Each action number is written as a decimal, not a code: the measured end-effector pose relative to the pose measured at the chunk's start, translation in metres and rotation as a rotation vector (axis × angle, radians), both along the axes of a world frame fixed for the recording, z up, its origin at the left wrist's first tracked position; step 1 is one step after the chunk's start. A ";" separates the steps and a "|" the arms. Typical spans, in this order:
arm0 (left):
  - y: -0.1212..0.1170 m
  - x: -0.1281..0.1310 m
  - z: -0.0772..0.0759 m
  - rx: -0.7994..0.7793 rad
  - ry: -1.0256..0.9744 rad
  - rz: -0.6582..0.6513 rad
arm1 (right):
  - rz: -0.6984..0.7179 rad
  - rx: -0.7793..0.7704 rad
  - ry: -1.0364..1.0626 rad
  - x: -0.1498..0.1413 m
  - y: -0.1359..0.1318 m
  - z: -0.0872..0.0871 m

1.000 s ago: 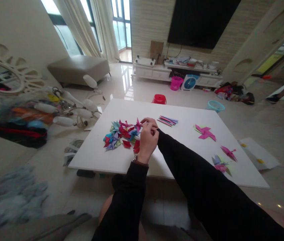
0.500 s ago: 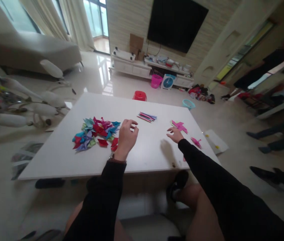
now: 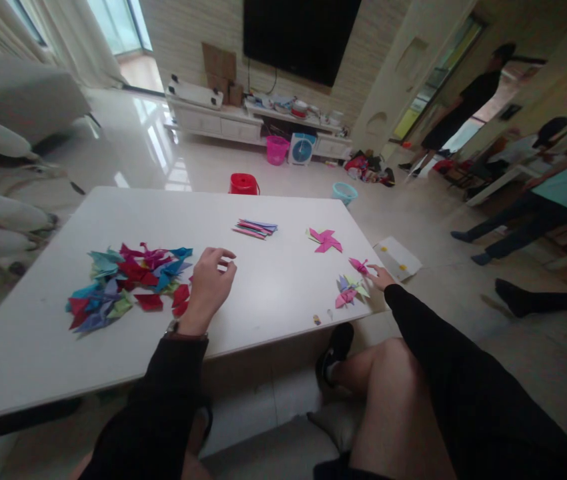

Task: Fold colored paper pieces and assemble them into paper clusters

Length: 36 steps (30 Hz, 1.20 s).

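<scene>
My left hand (image 3: 209, 283) hovers over the white table (image 3: 273, 293), fingers loosely curled and apart, with nothing seen in them. Just left of it lies a pile of coloured folded paper pieces (image 3: 123, 283). My right hand (image 3: 381, 275) is stretched out flat at the table's right edge, fingertips touching a small pink folded piece (image 3: 359, 265). A multi-coloured folded piece (image 3: 351, 291) lies just below that. A pink paper pinwheel (image 3: 325, 240) and a stack of coloured paper strips (image 3: 255, 228) lie further back.
On the floor beyond the table stand a red bucket (image 3: 243, 183), a pink bucket (image 3: 276, 148), a blue fan (image 3: 301, 148) and a teal basin (image 3: 344, 192). A white sheet (image 3: 396, 257) lies right of the table. Other people (image 3: 528, 200) are at the far right.
My hands were together at the pile; the right hand has swung out to the right edge and reached the small pink piece. The left hand stayed by the pile. The view turned right.
</scene>
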<state>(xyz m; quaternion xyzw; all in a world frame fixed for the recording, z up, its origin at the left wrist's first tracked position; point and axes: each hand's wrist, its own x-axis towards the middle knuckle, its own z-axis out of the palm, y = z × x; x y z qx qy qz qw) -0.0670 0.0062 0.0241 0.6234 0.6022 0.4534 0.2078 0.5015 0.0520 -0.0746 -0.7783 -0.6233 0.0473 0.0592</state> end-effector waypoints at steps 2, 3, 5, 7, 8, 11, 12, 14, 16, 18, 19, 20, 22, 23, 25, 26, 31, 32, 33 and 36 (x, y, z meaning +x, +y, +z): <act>0.002 0.003 -0.002 -0.016 0.021 -0.006 | 0.007 -0.046 -0.005 -0.004 0.014 -0.012; 0.002 0.004 -0.002 -0.021 0.029 -0.006 | 0.005 -0.070 -0.007 -0.006 0.020 -0.016; 0.003 0.006 -0.002 -0.032 0.041 -0.007 | 0.003 -0.105 -0.015 -0.009 0.029 -0.021; 0.004 0.008 -0.003 -0.044 0.046 -0.012 | 0.003 -0.136 -0.024 -0.013 0.033 -0.024; 0.005 0.009 -0.003 -0.048 0.045 -0.015 | 0.005 -0.149 -0.029 -0.015 0.033 -0.024; 0.006 0.009 -0.005 -0.046 0.046 -0.022 | -0.001 -0.167 -0.046 -0.022 0.029 -0.024; 0.006 0.009 -0.005 -0.044 0.045 -0.021 | -0.011 -0.168 -0.050 -0.025 0.028 -0.024; 0.006 0.010 -0.006 -0.045 0.043 -0.020 | -0.039 -0.173 -0.052 -0.029 0.026 -0.023; 0.005 0.010 -0.006 -0.046 0.043 -0.022 | -0.060 -0.180 -0.040 -0.031 0.025 -0.021; 0.005 0.010 -0.006 -0.046 0.044 -0.022 | -0.063 -0.182 -0.020 -0.031 0.025 -0.019; 0.005 0.010 -0.005 -0.046 0.045 -0.019 | -0.056 -0.180 -0.008 -0.031 0.024 -0.018; 0.005 0.010 -0.005 -0.046 0.044 -0.014 | -0.045 -0.178 0.005 -0.031 0.023 -0.016; 0.005 0.009 -0.005 -0.043 0.042 -0.007 | -0.013 -0.175 0.033 -0.031 0.020 -0.015; 0.005 0.009 -0.005 -0.042 0.041 -0.008 | 0.005 -0.174 0.048 -0.032 0.017 -0.016; 0.004 0.009 -0.004 -0.039 0.041 -0.012 | 0.031 -0.174 0.073 -0.037 0.011 -0.020; 0.004 0.009 -0.004 -0.038 0.042 -0.016 | 0.039 -0.176 0.084 -0.041 0.007 -0.023; 0.002 0.009 -0.002 -0.029 0.035 -0.036 | 0.057 -0.176 0.118 -0.069 -0.017 -0.042; 0.001 0.009 -0.002 -0.026 0.030 -0.037 | 0.052 -0.168 0.119 -0.075 -0.021 -0.044; 0.001 0.008 -0.001 -0.023 0.025 -0.036 | 0.044 -0.160 0.118 -0.080 -0.024 -0.045; -0.001 0.006 0.001 -0.017 0.010 -0.031 | 0.020 -0.136 0.121 -0.092 -0.028 -0.046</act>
